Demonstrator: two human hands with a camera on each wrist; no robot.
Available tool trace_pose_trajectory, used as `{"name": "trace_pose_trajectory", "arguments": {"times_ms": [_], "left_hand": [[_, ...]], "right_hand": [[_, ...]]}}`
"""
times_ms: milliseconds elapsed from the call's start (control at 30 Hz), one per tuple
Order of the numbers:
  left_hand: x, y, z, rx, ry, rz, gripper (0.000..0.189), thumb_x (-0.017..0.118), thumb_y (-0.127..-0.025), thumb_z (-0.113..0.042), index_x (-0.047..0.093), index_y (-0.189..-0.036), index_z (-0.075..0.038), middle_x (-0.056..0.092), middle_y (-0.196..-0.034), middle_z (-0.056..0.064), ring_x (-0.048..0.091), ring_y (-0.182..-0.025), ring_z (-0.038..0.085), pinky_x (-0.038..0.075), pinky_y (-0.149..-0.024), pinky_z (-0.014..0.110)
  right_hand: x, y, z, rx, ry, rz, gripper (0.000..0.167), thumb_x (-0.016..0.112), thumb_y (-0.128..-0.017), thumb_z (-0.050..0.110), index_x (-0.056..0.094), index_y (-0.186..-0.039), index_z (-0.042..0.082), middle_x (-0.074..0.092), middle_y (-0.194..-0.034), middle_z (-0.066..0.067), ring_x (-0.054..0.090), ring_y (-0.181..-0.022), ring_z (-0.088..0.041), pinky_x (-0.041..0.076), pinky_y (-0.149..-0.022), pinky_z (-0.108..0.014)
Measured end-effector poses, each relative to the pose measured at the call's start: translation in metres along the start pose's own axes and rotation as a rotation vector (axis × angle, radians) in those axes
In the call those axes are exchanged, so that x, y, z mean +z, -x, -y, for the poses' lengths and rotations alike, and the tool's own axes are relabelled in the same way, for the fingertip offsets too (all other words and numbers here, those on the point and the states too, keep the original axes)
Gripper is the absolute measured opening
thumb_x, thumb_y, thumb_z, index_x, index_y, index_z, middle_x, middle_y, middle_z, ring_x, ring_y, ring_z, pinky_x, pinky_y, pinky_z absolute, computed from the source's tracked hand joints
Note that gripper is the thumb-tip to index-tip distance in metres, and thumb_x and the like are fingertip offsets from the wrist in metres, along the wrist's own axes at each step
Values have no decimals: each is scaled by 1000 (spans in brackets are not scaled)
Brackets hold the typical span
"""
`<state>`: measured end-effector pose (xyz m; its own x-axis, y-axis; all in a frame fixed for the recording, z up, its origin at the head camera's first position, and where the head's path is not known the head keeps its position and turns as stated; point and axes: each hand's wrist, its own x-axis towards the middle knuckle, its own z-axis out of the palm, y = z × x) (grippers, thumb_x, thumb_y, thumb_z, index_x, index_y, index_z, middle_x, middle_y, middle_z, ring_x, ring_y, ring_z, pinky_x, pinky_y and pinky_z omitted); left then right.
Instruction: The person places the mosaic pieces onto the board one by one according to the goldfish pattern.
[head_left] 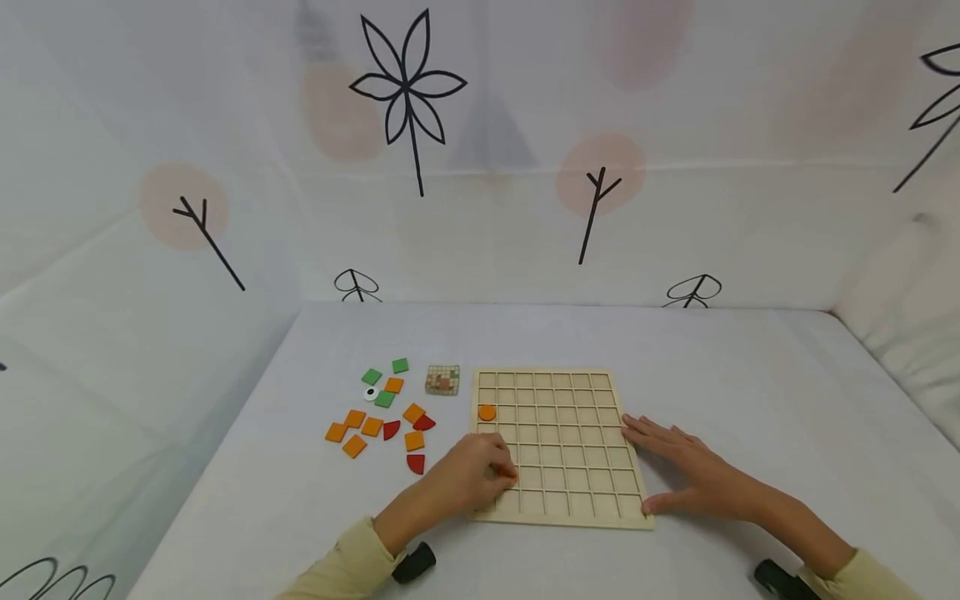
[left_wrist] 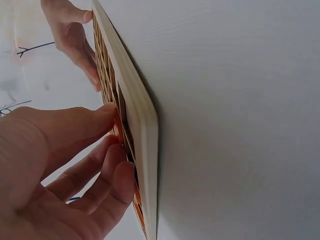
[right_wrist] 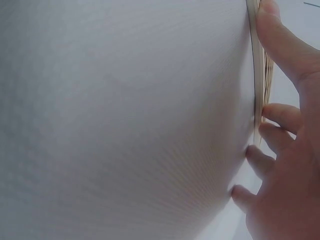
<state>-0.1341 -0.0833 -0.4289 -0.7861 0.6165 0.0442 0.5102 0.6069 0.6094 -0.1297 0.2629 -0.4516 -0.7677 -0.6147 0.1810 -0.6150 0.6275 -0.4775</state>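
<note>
A pale wooden grid board (head_left: 566,458) lies flat on the white table. Over its left columns, near the front, my left hand (head_left: 472,475) pinches a small orange piece (left_wrist: 119,127) between thumb and fingertips, right at the grid; most of the piece is hidden by the fingers. An orange round piece (head_left: 487,412) sits in a cell of the leftmost column, farther back. My right hand (head_left: 693,475) is spread along the board's right edge, its thumb at the front right corner and its fingertips farther up that edge.
Left of the board lie loose orange squares (head_left: 355,447), green squares (head_left: 371,377), red quarter-circles (head_left: 416,463) and a white disc with a black dot (head_left: 371,393). A small card with a grid picture (head_left: 442,380) lies by the board's far left corner.
</note>
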Motion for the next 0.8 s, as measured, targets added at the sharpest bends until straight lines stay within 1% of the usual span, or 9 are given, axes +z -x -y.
{"name": "trace_pose_trajectory", "arguments": {"times_ms": [100,200,267,367,500,633,733,800], "left_hand": [[-1,2,2,12,38,-5,6,71,-84,-10,76,-87,-11,59,-83,-11,53,-78,4,47,-69,14],[-4,6,5,23,84,-29,8,70,-85,-9,76,-89,-12,60,-86,-11,55,-81,6,48,-72,17],[-9,9,9,17,104,-56,9,69,-85,-9,75,-90,-13,61,-89,-10,56,-84,8,49,-72,19],[-18,16,16,-13,116,-97,9,69,-85,-9,74,-92,-12,62,-92,-8,56,-86,11,49,-71,23],[-32,27,27,-52,79,-159,10,69,-85,-11,73,-95,-11,63,-95,-9,57,-86,14,50,-71,27],[-44,41,41,-77,61,-239,11,70,-83,-7,73,-93,-10,63,-96,-8,57,-82,18,50,-67,28],[-50,50,51,-97,43,-291,12,72,-81,-5,73,-92,-10,64,-93,-5,57,-80,19,50,-65,27],[-53,55,57,-123,31,-315,13,73,-80,-5,73,-92,-11,63,-90,-5,57,-81,18,50,-67,26]], "right_hand": [[0,0,0,-14,6,-13,87,74,-73,50,41,-143,8,35,-148,-13,13,-140,-3,-2,-103,-8],[1,1,0,-17,7,-15,87,74,-74,49,41,-142,7,35,-149,-13,13,-140,-2,-2,-103,-8],[1,1,0,-16,6,-16,87,74,-73,49,42,-142,7,35,-149,-13,13,-140,-2,-3,-103,-8],[1,1,0,-15,11,-16,87,74,-73,50,42,-142,7,35,-149,-13,13,-140,-2,-3,-103,-8],[1,1,0,-14,15,-17,87,73,-73,50,42,-142,7,35,-149,-13,13,-141,-3,-3,-104,-8],[0,1,0,-14,22,-15,87,73,-74,51,41,-142,7,34,-149,-12,12,-140,-2,-3,-103,-8],[0,1,-1,-22,24,-18,87,73,-74,51,41,-142,7,35,-149,-12,13,-140,-2,-2,-104,-8],[0,0,-1,-28,25,-21,87,73,-74,50,42,-142,7,35,-148,-13,13,-140,-2,-2,-104,-9]]}}
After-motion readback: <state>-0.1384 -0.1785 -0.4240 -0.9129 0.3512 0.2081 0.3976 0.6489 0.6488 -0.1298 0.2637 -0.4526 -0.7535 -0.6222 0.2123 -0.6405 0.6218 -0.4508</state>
